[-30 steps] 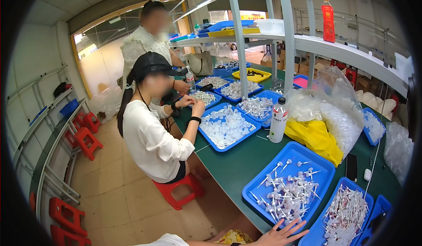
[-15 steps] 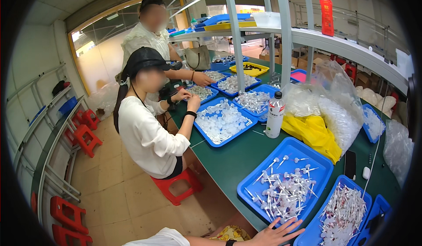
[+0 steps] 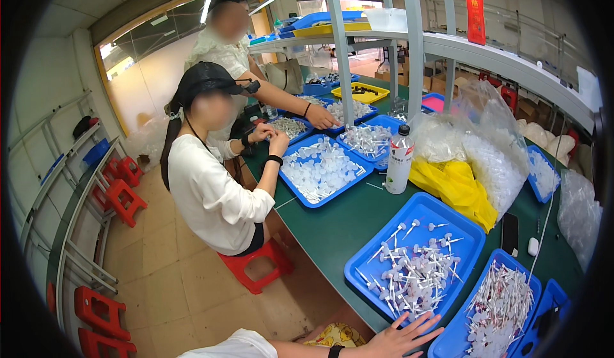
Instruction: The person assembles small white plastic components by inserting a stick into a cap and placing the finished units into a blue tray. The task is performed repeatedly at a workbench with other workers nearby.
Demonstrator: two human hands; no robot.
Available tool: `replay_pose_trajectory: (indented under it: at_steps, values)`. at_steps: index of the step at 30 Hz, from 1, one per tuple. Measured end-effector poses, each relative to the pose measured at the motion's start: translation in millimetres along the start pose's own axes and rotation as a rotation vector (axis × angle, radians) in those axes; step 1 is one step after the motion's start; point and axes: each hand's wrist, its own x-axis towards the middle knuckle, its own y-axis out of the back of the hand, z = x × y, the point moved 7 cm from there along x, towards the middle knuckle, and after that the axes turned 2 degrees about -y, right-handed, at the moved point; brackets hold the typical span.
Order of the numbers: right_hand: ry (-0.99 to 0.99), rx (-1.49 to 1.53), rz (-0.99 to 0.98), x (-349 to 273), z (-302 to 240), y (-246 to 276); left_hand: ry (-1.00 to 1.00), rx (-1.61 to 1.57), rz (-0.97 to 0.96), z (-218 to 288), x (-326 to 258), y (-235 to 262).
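My left hand (image 3: pixel 400 340) rests with its fingers spread at the near edge of a blue tray (image 3: pixel 470 220), holding nothing. Inside that tray lie many small white stick-like parts with translucent round discs (image 3: pixel 419 275). Just right of the hand, a second blue tray (image 3: pixel 448 344) carries a dense heap of similar thin white sticks (image 3: pixel 502 297), with discs at its near end. My right hand is out of the picture.
A seated person in a black cap (image 3: pixel 208 80) works with both hands over trays of white parts (image 3: pixel 323 169); another person (image 3: pixel 220 51) stands behind. On the green table (image 3: pixel 307 220) are a bottle (image 3: pixel 400 160), a yellow bag (image 3: pixel 457 188), clear bags (image 3: pixel 492 166) and a phone (image 3: pixel 510 233).
The standing person's arm has reached farther right and nearer, over a tray of white parts. My left hand stays spread in about the same place. The view has shifted slightly.
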Motion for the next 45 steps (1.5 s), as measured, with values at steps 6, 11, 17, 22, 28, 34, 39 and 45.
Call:
replay_pose_trajectory:
  at_steps: [6,11,17,22,28,34,39,45]
  values:
    - [0.092,-0.069,-0.132,-0.2,-12.7,-8.3,0.004,-0.014,-0.007,0.9,1.9,9.5]
    - [0.147,-0.107,-0.118,-0.6,-15.3,-8.2,-0.002,-0.006,0.017,0.4,1.1,6.9]
    - [0.146,-0.100,-0.103,-0.9,-14.9,-7.6,-0.009,0.005,0.037,0.9,2.0,9.5]
    - [0.157,-0.108,-0.102,0.3,-8.9,-6.5,-0.005,0.018,0.042,0.8,0.1,7.3]
    - [0.280,-0.272,0.049,-1.9,-25.0,-0.9,-0.011,0.006,0.051,0.9,1.6,9.2]
    - [0.279,-0.223,-0.024,-0.9,-25.5,-2.7,-0.011,0.007,0.037,-0.9,-0.1,5.1]
    - [0.327,-0.222,-0.023,0.9,-24.4,-3.4,-0.026,0.044,0.074,2.2,2.6,13.3]
    - [0.303,-0.213,0.011,-0.6,-34.2,-3.9,-0.022,0.023,0.057,1.3,1.2,8.6]
